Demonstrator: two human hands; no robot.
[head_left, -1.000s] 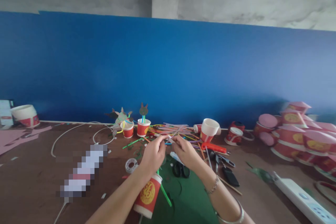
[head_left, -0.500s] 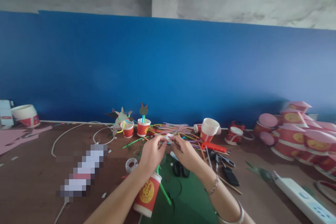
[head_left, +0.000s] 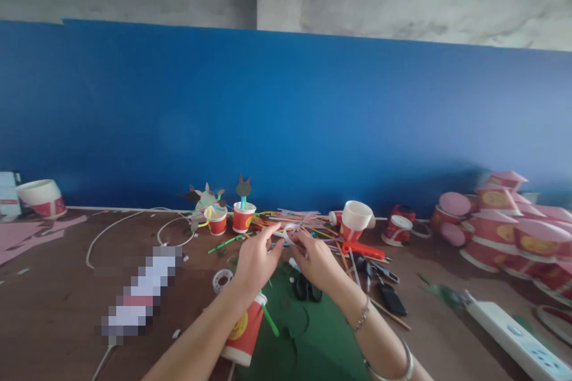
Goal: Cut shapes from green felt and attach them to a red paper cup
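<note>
- Blue wall (head_left: 286, 119) behind a brown bench (head_left: 58, 286); pale loop (head_left: 290, 231) held up near the far edge, over a heap of coloured straws (head_left: 290, 219)
- Right hand (head_left: 315, 261) clenched on the pale loop; steady fingertip pinch looks best here
- Left hand (head_left: 257, 262) at the loop, grip can't tell
- Red paper cup (head_left: 245, 330) below the hands, green straw (head_left: 270, 320) beside it; black-handled scissors (head_left: 307, 289) on green card (head_left: 286, 339)

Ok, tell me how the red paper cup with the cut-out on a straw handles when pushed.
Probably light, being thin paper, so the red paper cup should slide. The straw in it, topped by the cut-out, likely makes it tippy.
</note>
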